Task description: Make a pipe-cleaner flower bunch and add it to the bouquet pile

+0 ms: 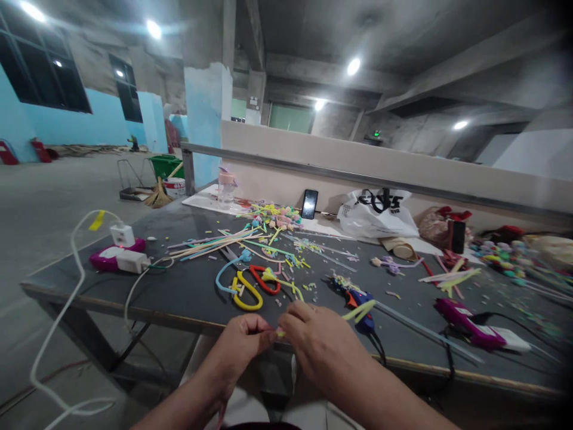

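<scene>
Our hands meet just over the near edge of the table, fingertips almost touching. Our left hand is curled, with thumb and fingers pinching one end of a small yellowish piece. Our right hand is turned back-up, and its fingertips close on the other end of the same piece. The piece sits between the two hands, above the table edge, and is too small for us to tell its shape.

A yellow-green strip runs out from beside the right hand, across a blue glue gun lying just beyond it. Ahead of our hands lie a yellow loop, a red loop touching it and a blue loop to their left. Farther back we see a scatter of long straws and coloured scraps.

A purple glue gun lies well to the right. On the left, a white plug block rests against a pink gun. A phone leans on the far wall, near a white bag.
</scene>
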### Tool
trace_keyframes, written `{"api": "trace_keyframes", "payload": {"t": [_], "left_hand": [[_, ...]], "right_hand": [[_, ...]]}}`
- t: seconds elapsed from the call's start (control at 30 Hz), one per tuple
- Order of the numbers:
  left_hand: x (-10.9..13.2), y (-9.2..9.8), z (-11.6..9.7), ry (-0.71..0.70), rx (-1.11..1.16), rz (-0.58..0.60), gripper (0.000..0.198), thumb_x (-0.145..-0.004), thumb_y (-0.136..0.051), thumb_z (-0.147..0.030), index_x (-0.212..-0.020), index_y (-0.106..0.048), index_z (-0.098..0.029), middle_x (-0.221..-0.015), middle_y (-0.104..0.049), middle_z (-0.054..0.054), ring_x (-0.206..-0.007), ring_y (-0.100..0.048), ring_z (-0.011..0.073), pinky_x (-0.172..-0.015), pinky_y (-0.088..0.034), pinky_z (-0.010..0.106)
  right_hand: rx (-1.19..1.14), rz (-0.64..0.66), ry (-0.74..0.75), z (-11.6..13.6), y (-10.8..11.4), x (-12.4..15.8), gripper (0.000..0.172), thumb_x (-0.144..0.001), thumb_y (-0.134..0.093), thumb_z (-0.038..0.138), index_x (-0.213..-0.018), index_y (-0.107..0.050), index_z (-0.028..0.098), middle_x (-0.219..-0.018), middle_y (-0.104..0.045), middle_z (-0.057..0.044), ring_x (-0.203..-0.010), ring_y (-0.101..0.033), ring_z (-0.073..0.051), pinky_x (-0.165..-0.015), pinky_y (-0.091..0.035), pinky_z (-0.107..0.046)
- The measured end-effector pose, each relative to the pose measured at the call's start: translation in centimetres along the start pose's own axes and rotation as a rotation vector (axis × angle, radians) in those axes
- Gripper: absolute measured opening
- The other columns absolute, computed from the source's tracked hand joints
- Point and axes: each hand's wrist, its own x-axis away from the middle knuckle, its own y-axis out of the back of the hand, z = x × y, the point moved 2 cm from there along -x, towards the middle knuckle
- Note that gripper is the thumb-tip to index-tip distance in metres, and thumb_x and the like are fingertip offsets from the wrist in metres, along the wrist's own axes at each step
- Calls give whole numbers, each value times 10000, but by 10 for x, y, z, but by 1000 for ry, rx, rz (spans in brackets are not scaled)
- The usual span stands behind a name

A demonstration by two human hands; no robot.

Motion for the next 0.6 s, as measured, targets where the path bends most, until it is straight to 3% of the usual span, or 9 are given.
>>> {"api": "trace_keyframes", "payload": {"t": [0.13,0.3,0.43,0.6], "left_hand": [[5,3,-8,-163,-195,-2,182,-640,-604,-255,-511,-532,-148,-486,-446,-45,-492,-375,85,-487,-269,197],[10,5,-9,-362,-433,-12,135,-646,-566,-173,-514,-577,-153,-557,-510,-9,-578,-460,124,-560,-322,210],[8,7,-4,-330,-401,11,112,-666,-558,-201,-569,-581,-149,-595,-525,0,-605,-464,135,-567,-326,207],[3,7,-10,-206,-293,290,259,-709,-540,-389,-665,-573,-136,-603,-488,-12,-576,-395,115,-523,-298,191]], "right_hand": [[-85,21,50,-2,6,-4,153,-774,-444,170,-792,-595,188,-783,-600,-35,-653,-542,-130,-539,-345,-237],[-86,121,49,-6,3,-13,139,-683,-495,164,-751,-609,205,-708,-641,-16,-612,-568,-142,-483,-295,-230],[-46,161,41,-2,3,-18,127,-657,-490,199,-687,-614,196,-658,-647,-28,-550,-568,-144,-442,-260,-226],[38,167,68,4,3,-20,144,-649,-471,184,-692,-607,166,-662,-650,-58,-492,-554,-140,-419,-263,-224]]}}
